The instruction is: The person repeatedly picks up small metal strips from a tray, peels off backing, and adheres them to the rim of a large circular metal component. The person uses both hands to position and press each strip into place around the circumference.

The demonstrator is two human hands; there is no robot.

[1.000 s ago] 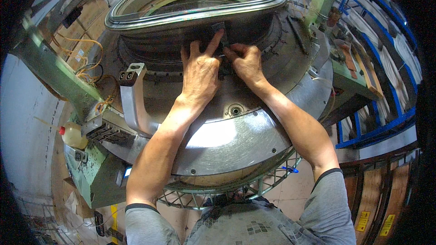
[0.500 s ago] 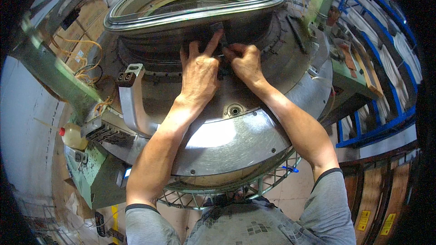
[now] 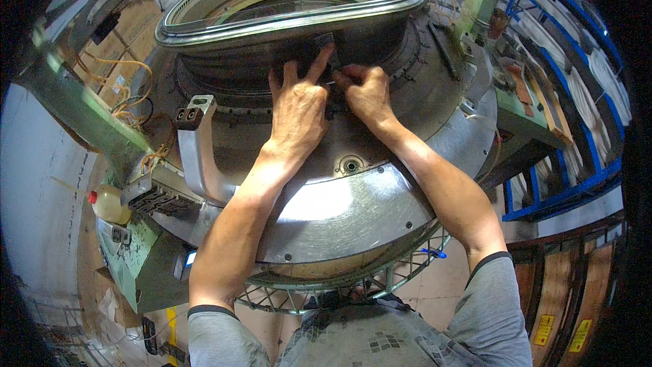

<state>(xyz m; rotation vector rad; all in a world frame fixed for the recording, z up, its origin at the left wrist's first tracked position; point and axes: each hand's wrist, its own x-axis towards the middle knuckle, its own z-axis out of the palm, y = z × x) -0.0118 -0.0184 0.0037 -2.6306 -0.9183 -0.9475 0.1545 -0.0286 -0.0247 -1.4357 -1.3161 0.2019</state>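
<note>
Both hands work at the dark lower wall of a large round machine, just below its shiny metal ring. My left hand has its fingers spread against the wall; its index finger reaches up to a small grey plate and touches it. Beside it, my right hand is closed, thumb and index finger pinched together. A thin, pale sliver shows near those fingertips, too small to name. The contact points are partly hidden by the fingers and in shadow.
A bent metal bracket rises left of my left forearm. Further left are a slotted metal block and a plastic bottle with a red cap. A dark rod lies on the machine's right side. Beyond stands a blue rack.
</note>
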